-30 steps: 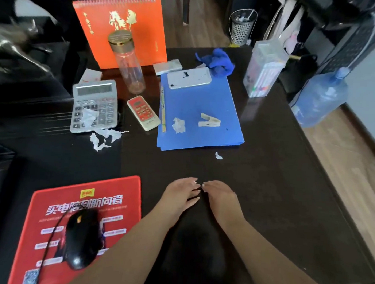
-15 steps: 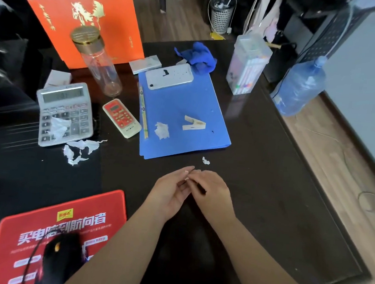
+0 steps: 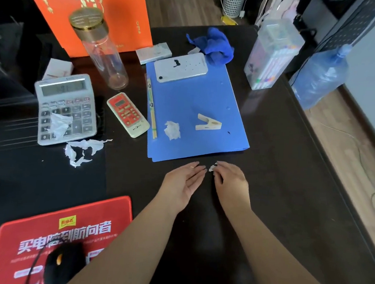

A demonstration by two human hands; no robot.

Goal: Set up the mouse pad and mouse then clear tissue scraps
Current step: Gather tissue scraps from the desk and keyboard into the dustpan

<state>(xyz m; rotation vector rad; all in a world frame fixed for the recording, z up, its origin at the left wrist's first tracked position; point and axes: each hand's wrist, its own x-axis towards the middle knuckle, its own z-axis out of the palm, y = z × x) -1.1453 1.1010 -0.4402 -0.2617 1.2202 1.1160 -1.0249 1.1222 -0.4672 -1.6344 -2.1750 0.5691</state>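
Scraps are the step in hand; pad (image 3: 66,233) and mouse (image 3: 65,264) look already set, mouse sitting on the pad at near left of the desk (image 3: 278,191).

Right hand (image 3: 231,184) is at desk centre, just near of the folder (image 3: 197,111), fingertips (image 3: 216,169) pinched on a tiny scrap (image 3: 211,168). Whether it is lifted or resting on the desk, cannot tell. Left hand (image 3: 185,182) sits just beside it, palm turned up, fingers loose, holding nothing, probably ready to receive scraps.

Other tissue left to clear:
- crumpled wad (image 3: 172,130) on the folder, between the ruler (image 3: 151,109) and the clip (image 3: 207,123)
- torn strips (image 3: 83,149) on the desk, just near of the calculator (image 3: 64,109)
- one piece (image 3: 59,125) lying on the calculator keys

Risks, as judgement:
- The pinched scrap is small and light; a weak pinch or quick move could drop it, and white bits could get lost off the desk edge.
- Strips look thin and ragged; grabbing one end may tear them into more bits.
- Picking off the calculator could press keys or shove it.
- Reaching far left could brush the remote (image 3: 128,114) or tip the bottle (image 3: 100,48), which is tall and narrow.
- The wad is near the clip; a sloppy sweep may drag the clip along.

No bin visible on the desk; a mesh basket (image 3: 233,2) stands on the floor at far.
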